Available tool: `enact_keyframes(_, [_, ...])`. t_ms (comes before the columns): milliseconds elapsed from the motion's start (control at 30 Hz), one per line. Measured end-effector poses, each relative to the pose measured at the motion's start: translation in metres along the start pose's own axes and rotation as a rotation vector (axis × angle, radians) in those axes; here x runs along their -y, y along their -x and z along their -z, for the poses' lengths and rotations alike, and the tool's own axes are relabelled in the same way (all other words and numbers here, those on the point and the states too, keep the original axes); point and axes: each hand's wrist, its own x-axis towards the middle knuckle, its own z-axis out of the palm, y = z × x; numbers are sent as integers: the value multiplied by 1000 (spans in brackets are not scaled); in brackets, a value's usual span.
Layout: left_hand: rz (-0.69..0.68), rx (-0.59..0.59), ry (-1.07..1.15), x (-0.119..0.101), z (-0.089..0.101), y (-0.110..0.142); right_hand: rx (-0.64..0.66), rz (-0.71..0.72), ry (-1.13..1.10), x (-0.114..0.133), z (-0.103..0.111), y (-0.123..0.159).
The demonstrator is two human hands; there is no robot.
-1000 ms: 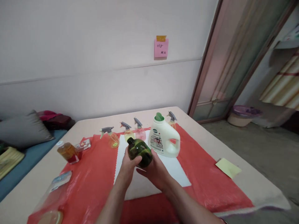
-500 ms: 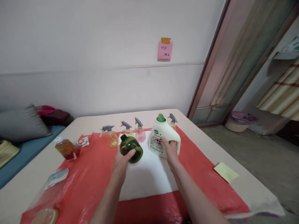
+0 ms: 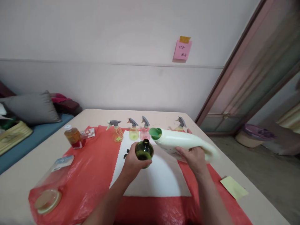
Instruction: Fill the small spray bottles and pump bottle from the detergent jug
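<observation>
My left hand (image 3: pixel 133 163) is wrapped round a dark green round bottle (image 3: pixel 144 150), held upright with its open neck up, above a white cloth (image 3: pixel 159 178). My right hand (image 3: pixel 194 156) grips a white detergent jug (image 3: pixel 182 141) by its handle. The jug is lifted and tipped sideways, and its green spout (image 3: pixel 155 133) points left, just above and right of the green bottle's neck. A small black cap-like piece (image 3: pixel 126 153) lies on the white cloth beside my left hand.
Several small spray bottles (image 3: pixel 133 131) stand in a row at the back of the red sheet (image 3: pixel 93 175). An amber bottle (image 3: pixel 73 137) and a clear plastic bag (image 3: pixel 50 184) lie left. A yellow note (image 3: pixel 234 187) lies right. A grey cushion (image 3: pixel 32 107) sits on the bench.
My right hand left the green bottle, took the jug by its handle, lifted it and tipped it toward the bottle. My left hand turned the green bottle upright.
</observation>
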Motion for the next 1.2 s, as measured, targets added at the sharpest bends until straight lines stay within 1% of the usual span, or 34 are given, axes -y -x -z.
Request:
enact_keyframes(100, [0,28,-128,-9,-4,8,-28,213,319,1,20,1])
enact_keyframes(233, [-4,129,-247,-14,-3,12,-63,529,665,3,39,3])
enact_keyframes(333, [-11,141,-317,-12,-1,11,-83,730,809,8,51,3])
enact_keyframes(400, [-2,147,-354,-10,-1,9,-103,805,840,10,56,3])
enact_keyframes(500, [40,156,-391,-7,-1,8,-108,835,853,11,60,3])
enact_keyframes(600, [62,167,-417,-5,-1,7,-76,830,848,9,61,5])
enact_keyframes(733, [38,201,-441,-5,1,7,-46,833,856,11,61,7])
enact_keyframes(833, [27,217,-457,-3,1,7,-39,866,873,16,63,7])
enact_keyframes(933, [15,220,-470,-1,2,6,-37,900,880,21,64,7])
enact_keyframes(1200, [21,231,-466,4,4,4,-42,915,880,27,64,7])
